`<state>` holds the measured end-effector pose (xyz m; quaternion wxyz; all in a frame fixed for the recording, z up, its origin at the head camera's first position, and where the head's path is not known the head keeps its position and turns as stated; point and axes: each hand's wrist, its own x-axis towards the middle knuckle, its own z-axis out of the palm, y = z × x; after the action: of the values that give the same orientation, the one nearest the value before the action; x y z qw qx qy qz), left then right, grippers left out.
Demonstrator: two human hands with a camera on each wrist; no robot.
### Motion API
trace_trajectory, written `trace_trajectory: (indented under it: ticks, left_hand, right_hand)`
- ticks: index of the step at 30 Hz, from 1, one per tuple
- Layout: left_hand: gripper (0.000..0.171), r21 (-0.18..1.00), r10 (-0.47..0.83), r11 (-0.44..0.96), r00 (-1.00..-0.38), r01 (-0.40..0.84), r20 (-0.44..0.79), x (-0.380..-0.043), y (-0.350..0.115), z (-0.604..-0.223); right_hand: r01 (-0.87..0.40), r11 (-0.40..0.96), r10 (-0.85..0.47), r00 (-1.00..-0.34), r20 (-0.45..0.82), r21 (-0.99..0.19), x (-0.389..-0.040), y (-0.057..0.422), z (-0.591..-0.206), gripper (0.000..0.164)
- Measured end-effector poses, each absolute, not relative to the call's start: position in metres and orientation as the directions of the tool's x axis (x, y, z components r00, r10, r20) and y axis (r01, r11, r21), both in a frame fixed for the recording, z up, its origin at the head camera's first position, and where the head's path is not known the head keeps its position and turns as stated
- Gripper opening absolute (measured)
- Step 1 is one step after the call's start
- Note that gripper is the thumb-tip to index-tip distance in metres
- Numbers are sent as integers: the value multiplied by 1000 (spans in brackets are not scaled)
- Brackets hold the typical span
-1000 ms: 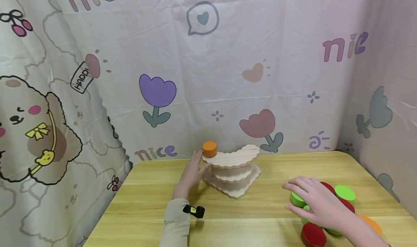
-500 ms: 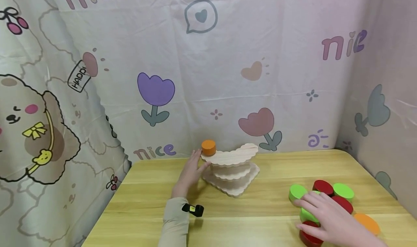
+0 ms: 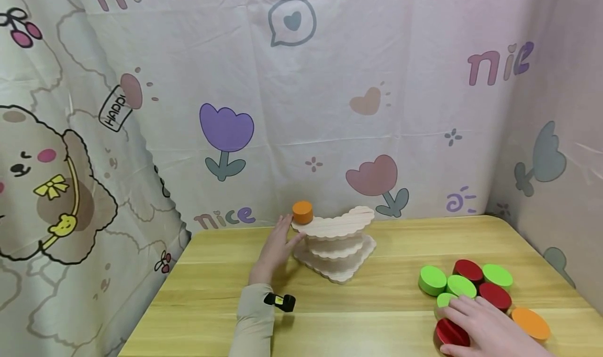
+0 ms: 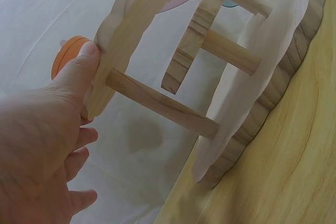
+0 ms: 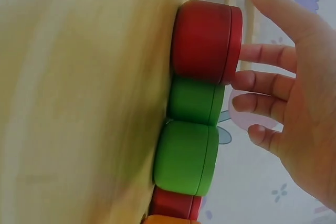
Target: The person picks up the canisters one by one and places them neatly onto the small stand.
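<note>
A pale wooden tiered stand (image 3: pixel 340 227) with scalloped edges and round posts stands on the table, an orange round block (image 3: pixel 302 212) on the left end of its top board. My left hand (image 3: pixel 274 249) holds that end, thumb (image 4: pixel 79 74) along the board beside the orange block and an index finger partly hidden behind it. At the front right, my right hand (image 3: pixel 485 325) hovers with spread fingers over a red round block (image 5: pixel 206 40). Its fingertips are right at that block's top face, and the thumb reaches past the side.
Around the right hand lie several green, red and orange round blocks, among them a green one (image 3: pixel 432 280) and an orange one (image 3: pixel 531 324). The wooden table (image 3: pixel 226 273) meets a patterned cloth backdrop (image 3: pixel 301 100) at the back and sides.
My right hand has moved right and down, toward the near red block, uncovering the green blocks behind it. The left hand and the stand stay in place.
</note>
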<state>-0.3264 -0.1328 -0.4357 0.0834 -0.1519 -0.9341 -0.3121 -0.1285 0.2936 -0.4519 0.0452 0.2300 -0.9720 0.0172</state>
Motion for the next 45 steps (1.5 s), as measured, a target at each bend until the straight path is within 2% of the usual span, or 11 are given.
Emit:
trace_trajectory:
  ticks: [7,14,17,23,31,39,45]
  left_hand:
    - [83,557,231,760,-941,334,248,-327,-133,-437]
    - [82,565,231,755,-941,333,246,-325,-133,-436]
    - [82,565,230,756,-942,331,244,-325,-133,-436]
    - [83,567,231,753,-941,334,248,-326,-133,-436]
    - [84,573,234,748,-941,335,245,-328,-133,-438]
    - [84,572,230,750,-942,332,246,-328,-133,-438]
    - [84,574,229,750,-943,329,241,-328,-134,-438]
  right_hand:
    - [-435,900,-434,-896,93,3,-127,295,-456,55]
    - [-372,928,-372,-928,-17,-20,-128,296,-461,75]
    - [-366,929,-368,-929,-43,-50,-128,294,-461,77]
    - [-371,927,-374,-926,-43,-60,-131,288,-460,72]
    - [-456,890,-454,-890,38,-25,-135,281,-459,71]
    - [-444,891,-446,-895,-1,-98,-140,265,-451,71]
    - [-524,851,-516,-845,139,-25,-145,255,-445,64]
